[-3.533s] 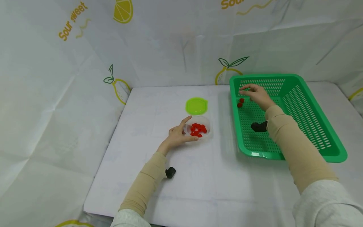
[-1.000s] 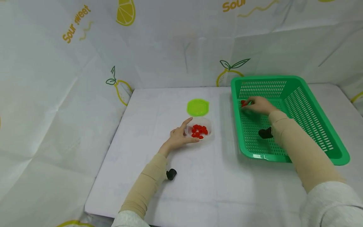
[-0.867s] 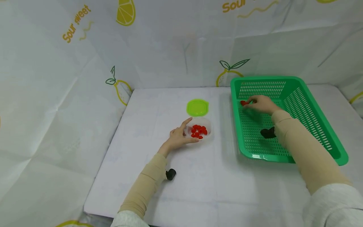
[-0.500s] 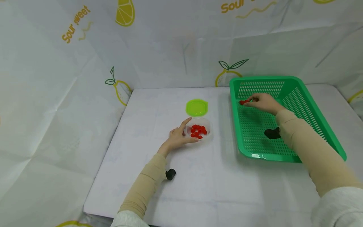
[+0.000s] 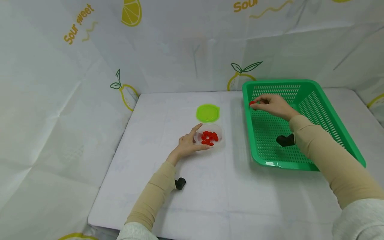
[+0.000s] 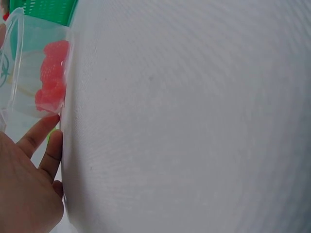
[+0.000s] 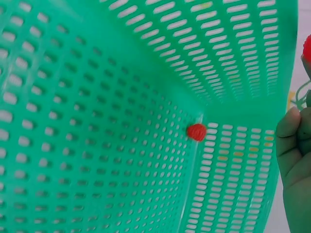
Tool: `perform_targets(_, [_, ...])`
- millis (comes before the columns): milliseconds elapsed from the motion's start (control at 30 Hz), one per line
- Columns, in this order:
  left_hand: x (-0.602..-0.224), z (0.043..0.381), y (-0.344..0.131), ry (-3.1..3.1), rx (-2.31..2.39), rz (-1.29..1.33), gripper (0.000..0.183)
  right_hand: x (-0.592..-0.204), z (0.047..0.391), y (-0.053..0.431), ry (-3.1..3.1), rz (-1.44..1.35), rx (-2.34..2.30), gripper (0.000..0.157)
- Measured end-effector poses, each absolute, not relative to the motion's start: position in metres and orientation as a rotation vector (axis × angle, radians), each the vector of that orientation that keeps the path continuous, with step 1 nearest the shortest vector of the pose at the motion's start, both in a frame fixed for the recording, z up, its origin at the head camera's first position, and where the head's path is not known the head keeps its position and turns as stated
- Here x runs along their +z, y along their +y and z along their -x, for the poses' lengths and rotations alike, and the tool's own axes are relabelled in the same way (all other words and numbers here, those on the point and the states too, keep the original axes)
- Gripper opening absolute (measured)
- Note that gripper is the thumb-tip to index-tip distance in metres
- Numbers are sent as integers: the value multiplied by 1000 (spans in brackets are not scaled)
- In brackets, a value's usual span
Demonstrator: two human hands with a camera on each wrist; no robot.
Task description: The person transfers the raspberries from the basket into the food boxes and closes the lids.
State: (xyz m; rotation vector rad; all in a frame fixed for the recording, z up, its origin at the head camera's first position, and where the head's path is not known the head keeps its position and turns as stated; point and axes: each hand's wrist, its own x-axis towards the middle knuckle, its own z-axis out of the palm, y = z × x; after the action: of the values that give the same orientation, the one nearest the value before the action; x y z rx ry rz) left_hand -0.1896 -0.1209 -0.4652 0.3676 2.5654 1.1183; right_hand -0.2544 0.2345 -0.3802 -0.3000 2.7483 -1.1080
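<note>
My left hand (image 5: 187, 144) holds the clear plastic tub (image 5: 220, 129) by its sides, index finger at the far rim and thumb at the near one. Several bumpy red raspberries (image 5: 211, 136) lie in the tub; their texture shows through its wall in the left wrist view. Over the left back corner of the green basket (image 5: 256, 150), my right hand (image 5: 274, 105) pinches a raspberry (image 5: 253, 103) between thumb and fingertips. Another raspberry (image 7: 197, 132) lies on the basket floor against the wall in the right wrist view.
A lime-green lid (image 5: 208, 113) lies flat just behind the tub. The basket's slotted walls rise around the right hand. White cloth printed with lemons hangs behind the table (image 5: 192, 206), whose left edge slopes down toward the front.
My right hand went down to the two raspberries in the basket corner, took one and raised it toward the left wall. The left hand and tub stay in place.
</note>
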Motion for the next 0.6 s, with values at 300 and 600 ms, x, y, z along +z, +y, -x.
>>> perform_targets(300, [-466,192,-121,2558,1110,-374,91,-370,250,216,2652,350,-1244,40])
perform_targets(600, [-466,191,-121,2564,1114,-377,91,-351,248,180,2535,495,-1274,31])
